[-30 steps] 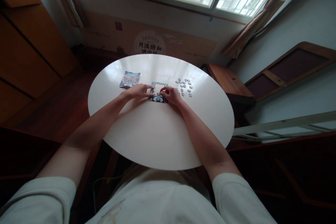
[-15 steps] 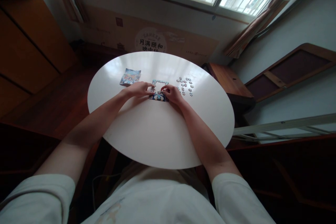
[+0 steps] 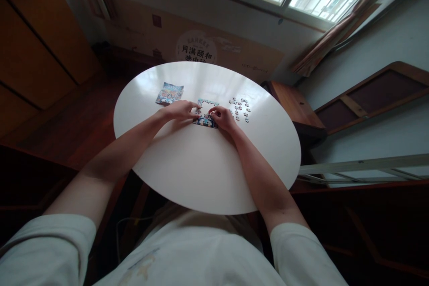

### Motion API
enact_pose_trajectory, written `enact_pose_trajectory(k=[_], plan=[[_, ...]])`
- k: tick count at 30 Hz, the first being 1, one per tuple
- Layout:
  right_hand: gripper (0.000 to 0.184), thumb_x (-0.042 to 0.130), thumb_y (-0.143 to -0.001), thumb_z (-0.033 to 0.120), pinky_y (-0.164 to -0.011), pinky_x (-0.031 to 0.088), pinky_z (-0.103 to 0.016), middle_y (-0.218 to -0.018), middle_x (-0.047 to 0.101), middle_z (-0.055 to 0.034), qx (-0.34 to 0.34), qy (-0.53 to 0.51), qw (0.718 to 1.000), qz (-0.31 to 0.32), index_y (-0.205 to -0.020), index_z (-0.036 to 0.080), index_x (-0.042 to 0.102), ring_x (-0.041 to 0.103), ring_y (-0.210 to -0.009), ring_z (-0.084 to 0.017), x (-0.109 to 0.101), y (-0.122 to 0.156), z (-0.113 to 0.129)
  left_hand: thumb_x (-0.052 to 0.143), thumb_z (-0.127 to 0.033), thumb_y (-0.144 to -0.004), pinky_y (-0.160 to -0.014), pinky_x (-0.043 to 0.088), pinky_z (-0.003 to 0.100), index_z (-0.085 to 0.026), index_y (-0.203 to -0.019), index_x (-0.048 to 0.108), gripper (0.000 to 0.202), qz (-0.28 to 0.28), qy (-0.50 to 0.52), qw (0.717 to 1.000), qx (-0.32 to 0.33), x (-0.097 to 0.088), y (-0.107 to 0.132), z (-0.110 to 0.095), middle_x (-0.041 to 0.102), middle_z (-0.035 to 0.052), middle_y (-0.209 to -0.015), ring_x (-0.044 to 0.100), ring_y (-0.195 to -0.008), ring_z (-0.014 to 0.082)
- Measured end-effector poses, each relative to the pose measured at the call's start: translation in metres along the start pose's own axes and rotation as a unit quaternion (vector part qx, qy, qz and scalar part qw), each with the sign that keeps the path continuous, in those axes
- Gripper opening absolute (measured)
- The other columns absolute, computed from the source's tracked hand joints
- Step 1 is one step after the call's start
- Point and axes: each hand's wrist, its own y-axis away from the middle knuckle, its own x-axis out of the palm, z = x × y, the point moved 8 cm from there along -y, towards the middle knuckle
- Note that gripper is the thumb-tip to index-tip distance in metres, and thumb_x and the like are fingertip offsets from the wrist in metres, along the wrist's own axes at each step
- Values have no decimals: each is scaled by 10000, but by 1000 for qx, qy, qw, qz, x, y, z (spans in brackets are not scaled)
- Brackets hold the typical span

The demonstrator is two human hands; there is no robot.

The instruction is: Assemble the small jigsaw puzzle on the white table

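A partly filled jigsaw puzzle lies on the white oval table. Its border and the near rows are in place, and a pale gap shows in the middle. My left hand rests at the puzzle's left edge, thumb and index finger apart, holding nothing. Over the right part of the gap, my right hand is closed in a pinch at what looks like a small puzzle piece, mostly hidden by the fingertips. Several loose puzzle pieces are spread to the right of my right hand.
A crinkled, colourful printed packet lies behind my left hand. The white table has a rounded edge close to my body. A wooden cabinet stands beyond its right side, under the window wall.
The view has shifted slightly, so the table scene sits a little higher and to the right. Both hands stay at the puzzle, with the right fingers still pinched over its gap.
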Motion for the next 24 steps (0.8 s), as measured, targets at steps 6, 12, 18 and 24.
enact_pose_trajectory(k=[6, 12, 18, 24], plan=[[246, 528, -795, 218, -663, 381, -246, -664, 555, 4, 1, 2, 1000, -2, -899, 162, 744, 484, -628, -128, -1, 0, -1, 568, -536, -863, -616, 315, 238, -202, -1352, 601, 593, -1, -6, 1000, 1, -2, 1, -2, 726, 36, -836, 606, -698, 159], [250, 527, -792, 208, -682, 391, -252, -682, 584, -1, 5, 5, 1000, -2, -910, 170, 745, 502, -647, -135, -1, 1, 0, 563, -567, -854, -633, 326, 241, -207, -1365, 591, 626, -3, -6, 1000, 5, 2, -3, 3, 731, 37, -822, 619, -719, 172], [249, 533, -802, 206, -692, 399, -248, -719, 614, -6, 3, 4, 1000, 0, -926, 179, 747, 509, -654, -134, 0, 0, -2, 556, -548, -865, -632, 331, 246, -200, -1373, 583, 616, 2, -4, 1000, 13, 1, -1, 0, 721, 35, -793, 617, -703, 173], [242, 544, -806, 195, -688, 390, -243, -728, 623, -4, 2, 18, 1000, 5, -938, 186, 746, 521, -668, -135, 2, 0, -3, 548, -543, -869, -605, 325, 242, -201, -1371, 583, 608, 0, -13, 1000, 6, -1, 1, 0, 713, 31, -796, 612, -688, 168]])
